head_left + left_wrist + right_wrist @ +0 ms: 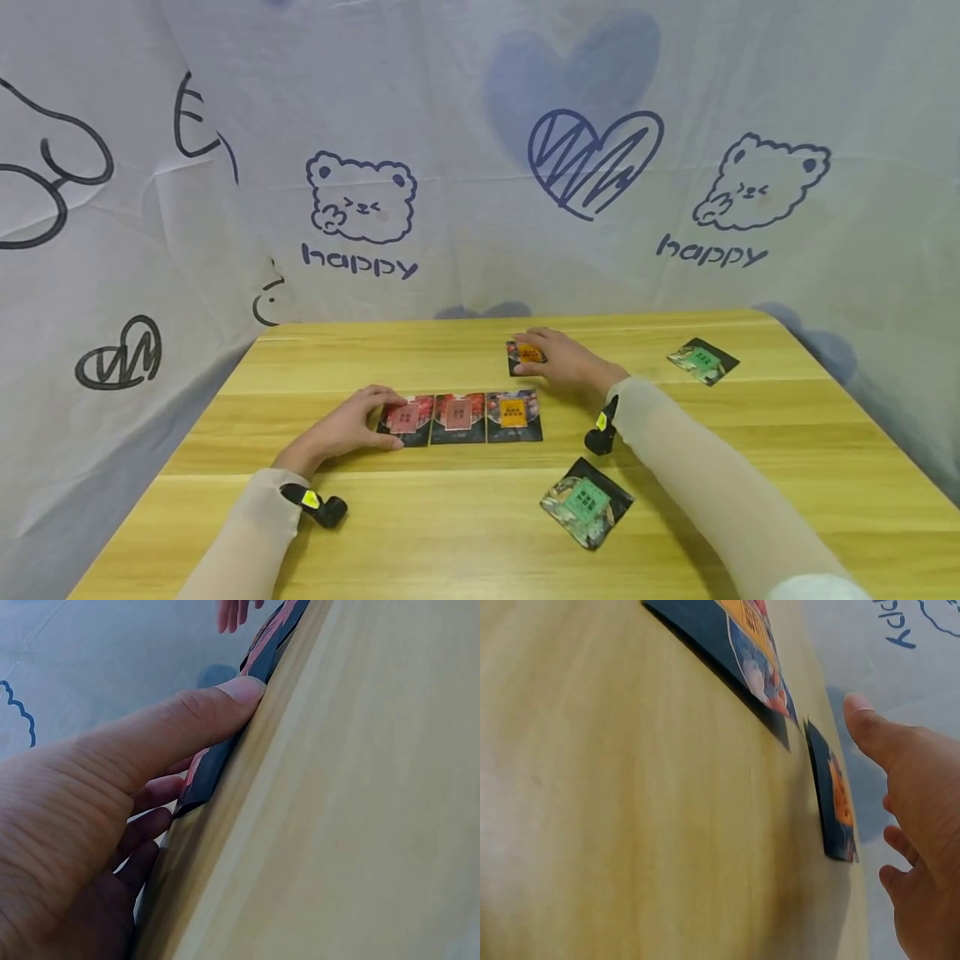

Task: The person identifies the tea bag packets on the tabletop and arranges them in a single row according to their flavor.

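Note:
Three flat black packets lie side by side in a row: one with a red label [406, 419] at the left, another red-labelled packet [459, 418] in the middle, and an orange-labelled packet [514, 415] at the right. My left hand [348, 425] rests at the leftmost packet, its thumb [244, 690] along the near edge and its fingers on the far side. Behind the row lies a second orange-labelled packet [514, 357], partly hidden by my right hand [566, 360] in the head view. The right wrist view shows that hand [930, 802] apart from the packet [841, 802], thumb extended.
A green-labelled packet [587, 502] lies near the front of the wooden table [420, 533], right of centre. Another green-labelled packet [703, 361] is at the back right. White cloth [465, 242] with drawings hangs behind the table.

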{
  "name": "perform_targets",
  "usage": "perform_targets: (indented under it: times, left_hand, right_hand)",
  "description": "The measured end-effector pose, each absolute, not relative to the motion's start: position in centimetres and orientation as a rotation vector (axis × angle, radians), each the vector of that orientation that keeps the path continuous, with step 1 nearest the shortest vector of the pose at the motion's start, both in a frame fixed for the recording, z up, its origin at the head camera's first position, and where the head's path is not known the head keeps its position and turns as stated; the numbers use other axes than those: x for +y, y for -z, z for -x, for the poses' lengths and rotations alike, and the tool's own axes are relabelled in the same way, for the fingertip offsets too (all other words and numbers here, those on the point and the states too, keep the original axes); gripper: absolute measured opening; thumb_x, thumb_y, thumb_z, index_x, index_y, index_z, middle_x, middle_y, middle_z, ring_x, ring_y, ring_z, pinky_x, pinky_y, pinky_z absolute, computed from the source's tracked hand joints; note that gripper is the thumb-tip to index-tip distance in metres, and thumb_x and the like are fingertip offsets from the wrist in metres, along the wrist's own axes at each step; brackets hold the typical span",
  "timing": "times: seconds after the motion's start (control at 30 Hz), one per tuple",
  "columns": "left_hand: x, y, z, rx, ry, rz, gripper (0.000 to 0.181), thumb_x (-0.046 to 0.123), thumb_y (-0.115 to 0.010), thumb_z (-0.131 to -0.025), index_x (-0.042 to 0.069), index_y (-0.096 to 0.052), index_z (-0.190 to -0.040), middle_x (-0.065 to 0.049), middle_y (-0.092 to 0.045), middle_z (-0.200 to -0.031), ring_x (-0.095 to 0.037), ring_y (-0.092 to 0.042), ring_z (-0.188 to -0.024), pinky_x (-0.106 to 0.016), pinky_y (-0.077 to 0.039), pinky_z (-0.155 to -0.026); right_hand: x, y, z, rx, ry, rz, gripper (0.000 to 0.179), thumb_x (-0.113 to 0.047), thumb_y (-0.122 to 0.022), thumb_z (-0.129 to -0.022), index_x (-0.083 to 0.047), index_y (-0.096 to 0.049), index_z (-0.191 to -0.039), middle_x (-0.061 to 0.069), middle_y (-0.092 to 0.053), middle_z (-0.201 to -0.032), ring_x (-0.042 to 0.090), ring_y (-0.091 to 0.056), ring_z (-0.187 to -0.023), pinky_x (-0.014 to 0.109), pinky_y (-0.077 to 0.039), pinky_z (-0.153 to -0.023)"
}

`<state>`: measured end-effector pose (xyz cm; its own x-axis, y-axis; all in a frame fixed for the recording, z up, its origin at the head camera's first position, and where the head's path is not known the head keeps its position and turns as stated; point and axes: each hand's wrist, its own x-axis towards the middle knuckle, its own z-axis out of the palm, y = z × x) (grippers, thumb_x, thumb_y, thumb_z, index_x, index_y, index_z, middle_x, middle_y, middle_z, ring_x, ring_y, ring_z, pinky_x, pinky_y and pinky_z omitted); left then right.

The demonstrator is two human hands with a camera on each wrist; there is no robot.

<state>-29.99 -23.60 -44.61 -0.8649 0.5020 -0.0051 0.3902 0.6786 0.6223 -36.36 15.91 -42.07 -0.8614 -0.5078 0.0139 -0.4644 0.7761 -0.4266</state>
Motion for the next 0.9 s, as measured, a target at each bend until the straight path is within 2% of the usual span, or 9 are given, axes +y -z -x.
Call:
perform_targets:
  times: [0.57,0.9]
  left_hand:
    - [-23.6,44.5,30.0,2.737,-0.939,-0.723,0.073,0.045,-0.084,-0.074,0.015,-0.058,-0.135,-0.019,-0.037,-0.148,-0.043,-0.031,-0.136,-0.064,-0.026,-0.108]
    - [-23.6,44.5,29.7,2.731,-0.926,-0.715,0.074,0.047,-0.083,-0.075,0.015,-0.057,-0.137,-0.019,-0.037,-0.148,-0.044,-0.031,-0.136,-0.064,-0.025,-0.108]
  right_hand:
    - [16.3,42.7,37.7,2.878,0.618,0.751,0.06,-0.05,-0.054,-0.097,-0.021,-0.044,-0.149,0.014,-0.032,-0.154,0.036,-0.03,-0.14,0.055,-0.028,-0.111]
    - [16.4,43.6,37.6,2.853,0.66,0.701,0.055,-0.047,-0.055,-0.098,-0.028,-0.045,-0.148,0.009,-0.034,-0.153,0.034,-0.033,-0.139,0.055,-0.031,-0.11]
